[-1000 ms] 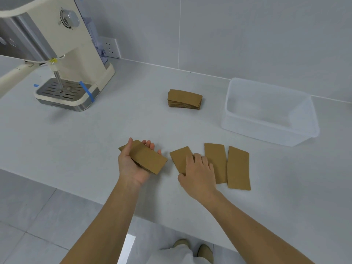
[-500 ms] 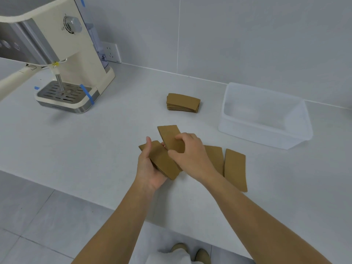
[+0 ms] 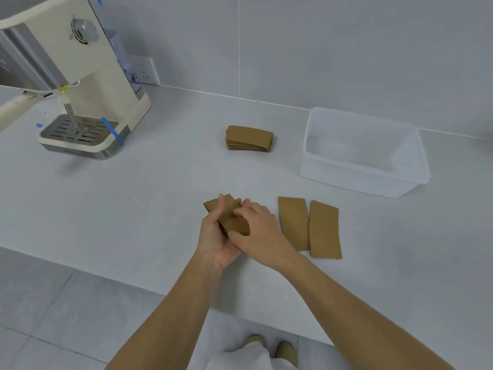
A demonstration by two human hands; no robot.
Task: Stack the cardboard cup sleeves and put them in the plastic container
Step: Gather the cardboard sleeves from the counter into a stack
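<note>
A moment ago my right hand (image 3: 256,231) carried one flat sleeve toward my left; now that sleeve lies on the small bundle of sleeves (image 3: 228,216) in my left hand (image 3: 217,239), just below the middle of the frame. My left fingers and thumb are wrapped around the bundle, and my right fingers and thumb press on its top and near end, so both hands are closed on it. I cannot count the sleeves in the bundle. Two loose sleeves (image 3: 309,227) now lie flat side by side on the counter (image 3: 133,209), just right of my right hand, where three lay before. One stack of sleeves (image 3: 249,138) sits above centre, apart from the rest. One clear plastic container (image 3: 362,156) stands at the right. One coffee machine (image 3: 77,84) fills the upper left.
</note>
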